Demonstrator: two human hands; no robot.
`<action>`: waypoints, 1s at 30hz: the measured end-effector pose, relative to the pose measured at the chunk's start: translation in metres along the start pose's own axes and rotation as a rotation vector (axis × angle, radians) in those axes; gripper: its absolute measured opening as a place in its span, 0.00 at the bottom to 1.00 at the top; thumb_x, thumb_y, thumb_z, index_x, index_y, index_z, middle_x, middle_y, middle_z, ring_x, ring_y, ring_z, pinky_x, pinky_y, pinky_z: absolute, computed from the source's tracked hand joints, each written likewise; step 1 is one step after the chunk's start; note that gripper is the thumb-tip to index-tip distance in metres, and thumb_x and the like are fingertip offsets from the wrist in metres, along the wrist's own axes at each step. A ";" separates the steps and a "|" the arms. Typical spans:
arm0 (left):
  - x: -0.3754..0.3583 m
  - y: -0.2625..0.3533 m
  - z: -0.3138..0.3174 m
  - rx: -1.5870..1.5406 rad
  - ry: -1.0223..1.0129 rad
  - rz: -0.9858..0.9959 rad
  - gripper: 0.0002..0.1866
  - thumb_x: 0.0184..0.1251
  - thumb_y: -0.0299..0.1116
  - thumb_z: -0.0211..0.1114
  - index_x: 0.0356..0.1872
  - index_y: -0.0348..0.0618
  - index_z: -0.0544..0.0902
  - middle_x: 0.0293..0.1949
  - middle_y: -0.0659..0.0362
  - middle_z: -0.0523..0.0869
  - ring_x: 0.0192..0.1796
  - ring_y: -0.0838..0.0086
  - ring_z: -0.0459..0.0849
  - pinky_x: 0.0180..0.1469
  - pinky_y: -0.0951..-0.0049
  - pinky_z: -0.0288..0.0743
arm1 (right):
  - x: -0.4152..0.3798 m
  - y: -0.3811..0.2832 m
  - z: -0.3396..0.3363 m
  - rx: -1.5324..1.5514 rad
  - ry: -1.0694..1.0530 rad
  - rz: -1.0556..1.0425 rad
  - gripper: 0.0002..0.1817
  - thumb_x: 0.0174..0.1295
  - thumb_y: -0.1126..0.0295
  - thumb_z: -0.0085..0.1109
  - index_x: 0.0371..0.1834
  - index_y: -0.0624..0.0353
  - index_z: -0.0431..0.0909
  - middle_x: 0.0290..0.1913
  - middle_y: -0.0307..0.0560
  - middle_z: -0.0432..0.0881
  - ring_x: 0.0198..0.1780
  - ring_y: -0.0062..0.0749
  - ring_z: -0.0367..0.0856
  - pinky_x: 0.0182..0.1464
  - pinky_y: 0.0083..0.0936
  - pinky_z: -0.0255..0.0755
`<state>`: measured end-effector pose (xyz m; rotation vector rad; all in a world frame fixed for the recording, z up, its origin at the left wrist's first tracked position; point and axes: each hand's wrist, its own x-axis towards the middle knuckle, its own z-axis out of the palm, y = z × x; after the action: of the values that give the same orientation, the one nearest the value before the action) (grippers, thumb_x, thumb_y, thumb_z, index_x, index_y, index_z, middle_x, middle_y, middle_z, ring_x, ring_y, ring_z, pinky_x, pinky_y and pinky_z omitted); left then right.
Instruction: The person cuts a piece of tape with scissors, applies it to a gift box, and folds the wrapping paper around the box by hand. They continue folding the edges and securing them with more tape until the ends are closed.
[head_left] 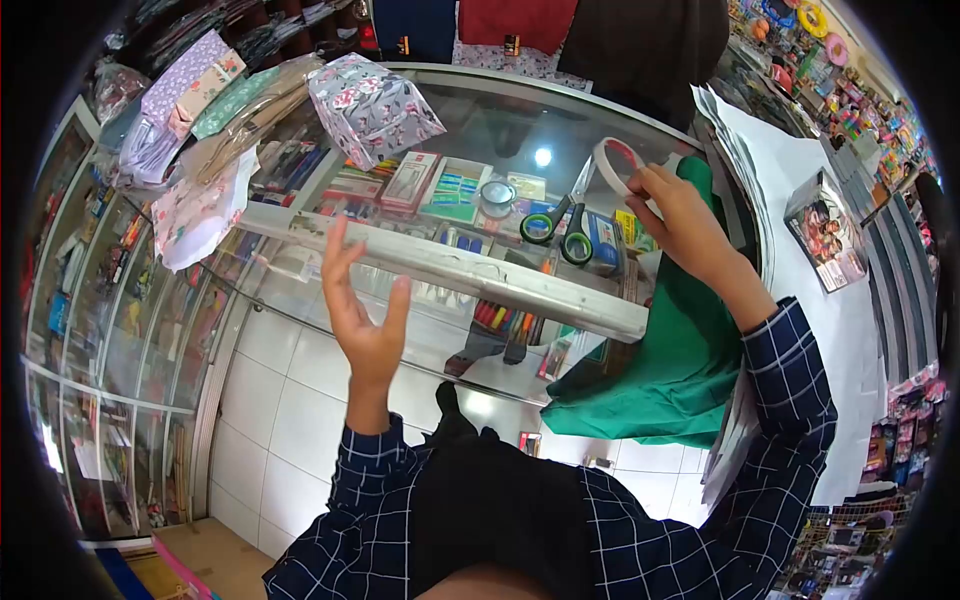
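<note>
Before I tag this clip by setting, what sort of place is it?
Probably a stationery or gift shop: a glass display counter holding boxed goods, a floral-wrapped package on top, and packed colourful merchandise beyond.

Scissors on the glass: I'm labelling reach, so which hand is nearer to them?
The right hand, holding the tape roll, is nearer, just to the right of the scissors. The left hand is farther to their left, open, by the counter's metal edge.

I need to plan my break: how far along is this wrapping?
The floral parcel already looks wrapped. The right hand holds a tape roll; the left hand is open and empty. Scissors lie on the glass counter. Probably only putting tools away remains, though I cannot tell whether every flap is taped.
</note>
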<state>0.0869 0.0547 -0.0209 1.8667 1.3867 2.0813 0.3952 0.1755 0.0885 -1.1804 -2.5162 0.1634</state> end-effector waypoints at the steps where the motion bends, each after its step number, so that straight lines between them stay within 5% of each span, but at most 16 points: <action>1: -0.008 0.006 -0.001 -0.012 -0.005 -0.026 0.28 0.53 0.16 0.63 0.57 0.42 0.68 0.70 0.43 0.59 0.74 0.56 0.54 0.73 0.58 0.48 | -0.004 -0.013 -0.006 0.116 -0.015 -0.093 0.07 0.61 0.75 0.55 0.41 0.61 0.71 0.42 0.51 0.76 0.47 0.46 0.76 0.49 0.38 0.70; 5: -0.020 0.034 -0.007 -0.021 -0.081 -0.011 0.28 0.53 0.20 0.65 0.57 0.44 0.68 0.69 0.43 0.61 0.75 0.53 0.50 0.73 0.53 0.43 | -0.027 -0.064 -0.015 0.444 -0.132 -0.400 0.08 0.62 0.77 0.54 0.44 0.61 0.71 0.44 0.51 0.75 0.46 0.48 0.75 0.49 0.33 0.70; 10: -0.011 0.056 -0.021 0.060 -0.227 0.164 0.39 0.42 0.43 0.78 0.60 0.51 0.71 0.69 0.42 0.61 0.75 0.46 0.47 0.72 0.49 0.41 | -0.061 -0.117 -0.005 0.500 -0.267 -0.453 0.09 0.61 0.77 0.55 0.44 0.61 0.71 0.47 0.51 0.75 0.49 0.50 0.75 0.53 0.35 0.69; 16: -0.014 0.058 -0.050 0.001 -0.379 0.164 0.31 0.44 0.38 0.76 0.53 0.51 0.75 0.66 0.43 0.67 0.73 0.43 0.51 0.71 0.46 0.43 | -0.074 -0.129 0.010 0.105 -0.045 -0.350 0.13 0.51 0.82 0.55 0.40 0.59 0.71 0.40 0.49 0.75 0.43 0.50 0.74 0.49 0.39 0.68; 18: -0.015 0.053 -0.067 0.003 -0.354 0.137 0.26 0.46 0.36 0.75 0.49 0.48 0.76 0.64 0.44 0.71 0.73 0.44 0.54 0.71 0.47 0.45 | -0.061 -0.114 0.020 -0.015 0.135 -0.291 0.12 0.52 0.81 0.54 0.41 0.58 0.71 0.40 0.51 0.75 0.43 0.50 0.73 0.47 0.41 0.67; 21: -0.017 0.044 -0.101 -0.049 -0.310 0.037 0.19 0.45 0.31 0.74 0.42 0.48 0.81 0.61 0.49 0.75 0.72 0.49 0.57 0.71 0.51 0.49 | -0.032 -0.094 0.038 -0.007 0.098 -0.182 0.11 0.56 0.79 0.54 0.43 0.59 0.72 0.42 0.51 0.75 0.47 0.51 0.74 0.48 0.43 0.68; 26: -0.024 0.062 -0.195 -0.342 -0.345 -0.090 0.10 0.44 0.30 0.74 0.29 0.45 0.82 0.35 0.56 0.85 0.40 0.62 0.81 0.44 0.62 0.71 | 0.004 -0.125 0.067 -0.276 0.384 -0.353 0.12 0.58 0.75 0.57 0.46 0.61 0.73 0.41 0.49 0.77 0.45 0.51 0.76 0.49 0.42 0.68; 28: -0.020 0.063 -0.249 -0.648 -0.520 0.089 0.11 0.48 0.38 0.75 0.24 0.46 0.82 0.25 0.63 0.83 0.27 0.73 0.80 0.30 0.74 0.68 | -0.014 -0.181 0.041 0.191 0.235 -0.285 0.10 0.58 0.73 0.59 0.42 0.60 0.75 0.38 0.47 0.78 0.40 0.48 0.77 0.46 0.37 0.69; 30: 0.005 0.083 -0.310 -0.792 -1.050 0.252 0.14 0.57 0.45 0.72 0.28 0.46 0.83 0.26 0.63 0.83 0.24 0.78 0.77 0.30 0.78 0.69 | -0.060 -0.202 0.005 0.769 -0.360 -0.279 0.12 0.56 0.64 0.65 0.29 0.59 0.73 0.32 0.45 0.76 0.36 0.36 0.76 0.37 0.29 0.68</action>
<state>-0.1216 -0.1726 0.0676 2.1629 0.0736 1.0182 0.2829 -0.0004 0.1181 -0.5120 -2.4674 1.2266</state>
